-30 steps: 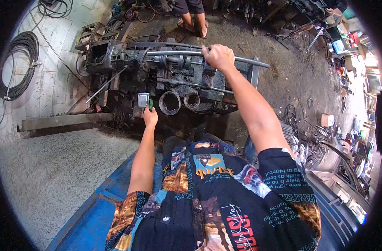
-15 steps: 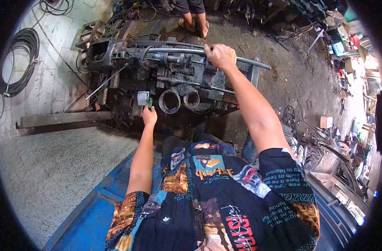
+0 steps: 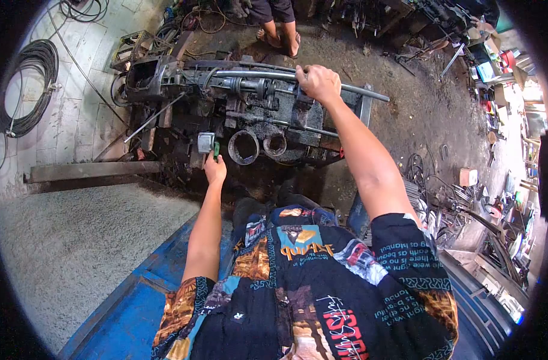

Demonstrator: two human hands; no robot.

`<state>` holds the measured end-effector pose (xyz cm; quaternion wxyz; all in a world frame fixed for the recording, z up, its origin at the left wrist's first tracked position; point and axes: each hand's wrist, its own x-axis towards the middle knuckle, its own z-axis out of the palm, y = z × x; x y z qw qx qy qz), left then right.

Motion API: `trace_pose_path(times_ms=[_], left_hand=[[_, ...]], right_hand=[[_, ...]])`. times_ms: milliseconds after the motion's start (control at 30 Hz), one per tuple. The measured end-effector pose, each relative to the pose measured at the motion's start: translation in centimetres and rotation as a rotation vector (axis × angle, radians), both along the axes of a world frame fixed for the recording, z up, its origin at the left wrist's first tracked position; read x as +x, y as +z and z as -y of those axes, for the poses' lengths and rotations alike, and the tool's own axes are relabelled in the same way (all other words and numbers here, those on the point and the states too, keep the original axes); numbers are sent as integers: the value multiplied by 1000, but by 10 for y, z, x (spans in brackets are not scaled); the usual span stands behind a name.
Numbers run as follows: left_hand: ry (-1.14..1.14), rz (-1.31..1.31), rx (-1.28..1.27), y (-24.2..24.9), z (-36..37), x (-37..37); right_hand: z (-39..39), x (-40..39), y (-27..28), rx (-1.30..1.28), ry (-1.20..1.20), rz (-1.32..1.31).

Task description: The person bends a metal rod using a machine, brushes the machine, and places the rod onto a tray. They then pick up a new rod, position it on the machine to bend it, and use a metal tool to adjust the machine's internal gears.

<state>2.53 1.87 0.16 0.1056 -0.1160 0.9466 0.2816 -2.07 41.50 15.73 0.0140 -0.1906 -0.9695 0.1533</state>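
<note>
A long metal bar [image 3: 364,92] runs across the top of a dark, greasy machine [image 3: 268,114]. My right hand [image 3: 319,83] is closed around this bar, right of the machine's middle. Lower and to the left, my left hand [image 3: 214,166] is closed on a green handle [image 3: 216,150] beside a grey metal box [image 3: 205,143]. Two round metal rings [image 3: 244,147] sit at the machine's near side, right of my left hand. A thin rod [image 3: 154,117] slants down at the machine's left.
Another person's legs [image 3: 277,30] stand beyond the machine. A coiled black hose [image 3: 39,78] lies at the left. A metal beam [image 3: 85,171] reaches in from the left. Blue metal framing [image 3: 118,312] is below. Scattered parts and cables [image 3: 466,204] lie at the right.
</note>
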Motion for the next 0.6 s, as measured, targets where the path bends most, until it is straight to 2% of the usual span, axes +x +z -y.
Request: trace_pose_path(times_ms=[33,100,133,167,200,233,267,300,333,367,400,500,567,600], left_hand=[[-3,6,8,0,1,1],[-29,-40,14,-2,4,3],[-47,-86,23,-13,9,2],[-62,-138,40,-24,14,1],[-52,-112,56,-15,12,3],[-43,-88,73,-5,8,4],[-96,-102,23,-7,12,3],[-101,-126,94,-24,22,1],[-80,-81,96,-11,17,4],[-60,-35,97,3,12,5],[-137,-115,-8,0,13,4],[-180,-94,13,-3,15,2],[-180,-67,-16,5,8,4],[-168,-46,-42,5,7,3]], right_hand=[[0,0,-4,-1,-4,0],[-1,4,-15,1,92,-373],[0,9,-14,6,84,-372],[3,17,-14,8,74,-530],[8,31,-14,10,64,-683],[17,52,-20,47,62,-727],[24,74,-35,19,75,-695],[33,100,-41,-48,100,-695],[38,125,-63,-132,146,-674],[42,151,-95,-306,65,-476],[48,172,-124,-447,-113,-377],[36,220,-182,-464,-510,-132],[29,227,-195,-456,-730,-100],[24,225,-196,-412,-749,-29]])
